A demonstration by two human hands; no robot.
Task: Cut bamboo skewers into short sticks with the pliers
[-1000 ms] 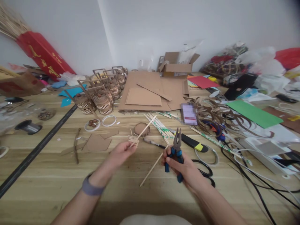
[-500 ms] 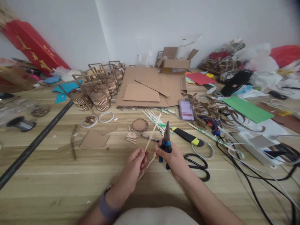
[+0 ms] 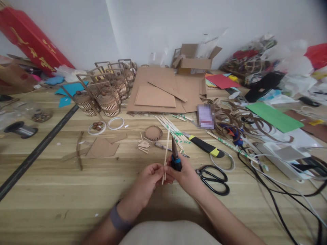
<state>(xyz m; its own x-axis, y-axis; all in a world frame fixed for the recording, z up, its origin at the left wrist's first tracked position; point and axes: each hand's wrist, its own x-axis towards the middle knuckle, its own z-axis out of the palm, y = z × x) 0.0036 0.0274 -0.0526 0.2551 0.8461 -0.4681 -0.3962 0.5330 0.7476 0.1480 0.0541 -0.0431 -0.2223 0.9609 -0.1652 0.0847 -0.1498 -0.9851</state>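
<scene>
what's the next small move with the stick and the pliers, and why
Probably open the pliers and bring them across the stick just above the left hand. The left hand pinches the stick near its lower end; the right hand holds the pliers beside it, not around it.

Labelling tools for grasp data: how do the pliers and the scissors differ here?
The pliers have blue grips; the scissors have black handles. The pliers are held in the right hand, nose pointing away, beside the stick in the left hand; the scissors lie flat on the wooden surface, untouched. Both are hand tools.
</scene>
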